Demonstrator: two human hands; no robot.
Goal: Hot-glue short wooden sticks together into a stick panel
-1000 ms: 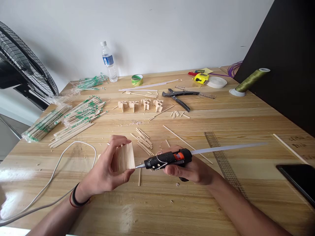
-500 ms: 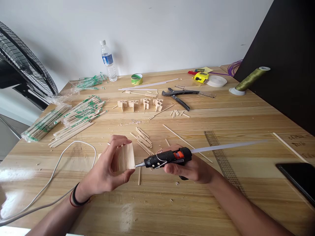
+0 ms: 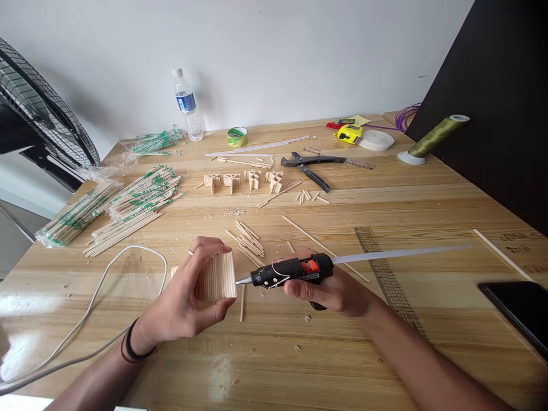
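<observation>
My left hand (image 3: pixel 188 291) grips a panel of wooden sticks (image 3: pixel 218 275) laid side by side, thumb on its lower edge and fingers on its upper edge. My right hand (image 3: pixel 329 291) is wrapped round a black glue gun (image 3: pixel 291 270) with an orange part, a long white glue stick (image 3: pixel 398 253) jutting from its rear. The gun's metal nozzle meets the panel's right edge. Behind the hands lies a heap of short cut sticks (image 3: pixel 248 242). Under the nozzle a single stick (image 3: pixel 242 303) rests on the table.
Small stick assemblies (image 3: pixel 232 181) stand farther back, near a black cutter (image 3: pixel 314 165). Bundled sticks (image 3: pixel 85 214) and a white cable (image 3: pixel 100 291) lie left. A clear ruler (image 3: pixel 381 268) and a phone (image 3: pixel 516 311) are right. A water bottle (image 3: pixel 187 105) stands by the wall.
The glue gun's nozzle has moved up along the panel's right edge, from its lower corner towards the middle. The panel has tilted slightly; both hands keep their holds.
</observation>
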